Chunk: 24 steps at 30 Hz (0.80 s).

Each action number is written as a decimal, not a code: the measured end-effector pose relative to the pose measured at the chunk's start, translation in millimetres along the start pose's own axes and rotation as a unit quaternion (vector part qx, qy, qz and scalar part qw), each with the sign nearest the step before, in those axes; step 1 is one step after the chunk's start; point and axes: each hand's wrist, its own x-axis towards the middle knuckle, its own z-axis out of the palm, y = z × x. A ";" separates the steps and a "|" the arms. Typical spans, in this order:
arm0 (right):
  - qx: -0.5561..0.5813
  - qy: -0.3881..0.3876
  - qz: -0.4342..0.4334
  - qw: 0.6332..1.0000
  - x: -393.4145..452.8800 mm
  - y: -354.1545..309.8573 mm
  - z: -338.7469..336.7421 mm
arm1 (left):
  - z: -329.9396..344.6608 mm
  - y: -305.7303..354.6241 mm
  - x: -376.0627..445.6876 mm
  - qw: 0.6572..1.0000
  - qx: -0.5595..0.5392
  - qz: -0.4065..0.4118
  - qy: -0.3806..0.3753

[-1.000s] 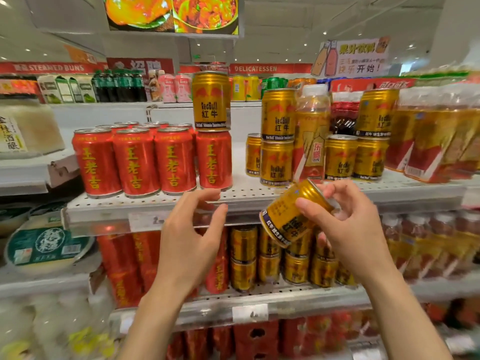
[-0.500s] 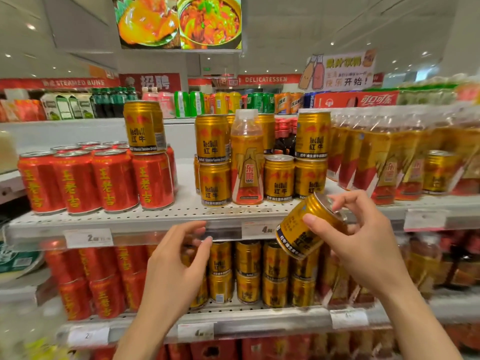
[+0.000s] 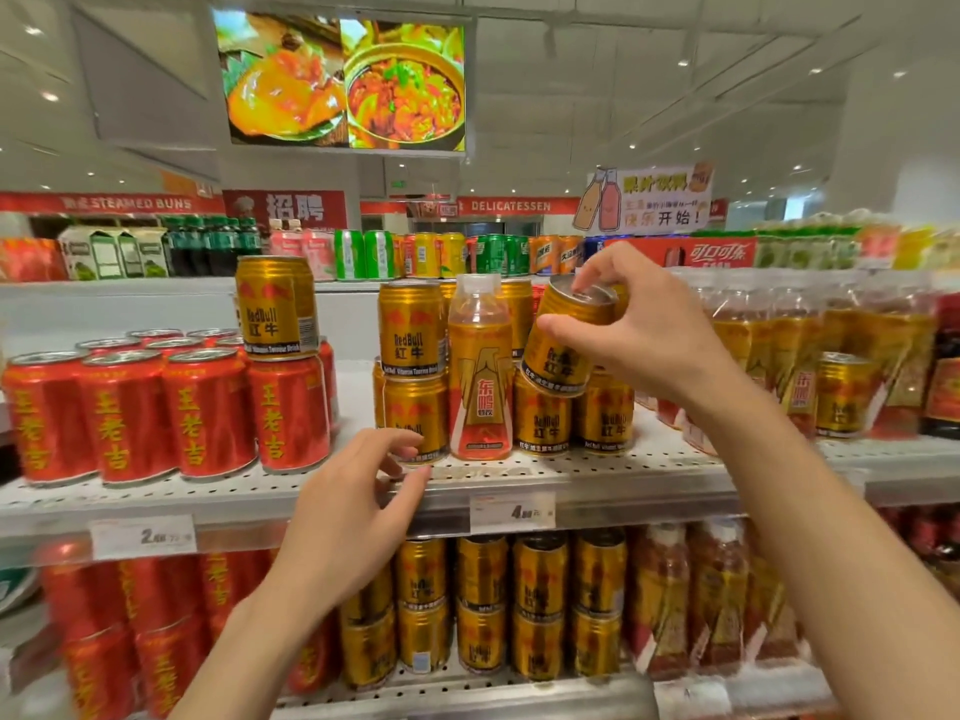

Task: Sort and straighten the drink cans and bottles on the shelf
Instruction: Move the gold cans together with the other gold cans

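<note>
My right hand (image 3: 641, 335) pinching tilted gold can (image 3: 563, 340) by rim, above gold cans at shelf (image 3: 623, 472) front edge; left hand (image 3: 345, 517) loosely spread, empty. Risk: tilted landing topples stack, knocks bottle (image 3: 479, 371)

We see a bright store lit by small recessed ceiling spotlights (image 3: 50, 97); wide-angle bending and smeared blur soften the frame's edges.
</note>
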 end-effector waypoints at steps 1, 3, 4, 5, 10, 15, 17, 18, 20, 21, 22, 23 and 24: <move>-0.019 -0.009 -0.007 1.000 8.3 -0.4 2.4 | 0.1 -0.7 0.7 1.000 -0.003 -0.002 0.000; -0.051 -0.030 -0.015 0.998 21.8 0.2 7.8 | 0.4 -1.8 1.7 1.000 -0.007 -0.004 0.000; -0.064 -0.039 -0.016 0.997 26.7 0.8 10.2 | 0.7 -2.2 2.1 1.000 -0.006 -0.005 0.000; -0.072 -0.046 -0.016 0.996 31.3 1.8 12.3 | 0.9 -2.6 2.4 1.000 -0.005 -0.005 -0.001; -0.099 -0.056 -0.019 0.993 43.1 5.6 18.7 | 2.6 -7.1 4.5 1.000 -0.008 -0.013 -0.009; -0.144 -0.014 -0.037 0.989 41.1 11.3 29.6 | 4.8 -9.6 6.7 0.999 -0.014 -0.028 -0.008; -0.154 0.001 -0.045 0.987 38.9 13.2 34.2 | 4.9 -9.6 7.5 0.999 -0.017 -0.032 -0.007; -0.153 0.007 -0.047 0.987 37.9 14.4 35.9 | 4.8 -9.7 7.9 0.999 -0.019 -0.033 -0.007; -0.148 0.012 -0.053 0.987 36.3 16.3 38.3 | 4.2 -10.0 8.3 0.999 -0.023 -0.033 -0.006; -0.146 0.013 -0.054 0.988 35.1 17.5 39.2 | 3.7 -10.1 8.2 0.999 -0.024 -0.032 -0.006; -0.142 0.015 -0.055 0.988 33.6 18.4 39.8 | 3.3 -10.3 7.7 0.999 -0.025 -0.032 -0.006; -0.134 0.018 -0.055 0.989 31.7 19.2 40.2 | 2.8 -10.1 7.1 0.999 -0.029 -0.032 -0.005; -0.123 0.024 -0.057 0.990 29.4 19.7 40.6 | 2.4 -10.1 6.5 0.999 -0.033 -0.033 -0.004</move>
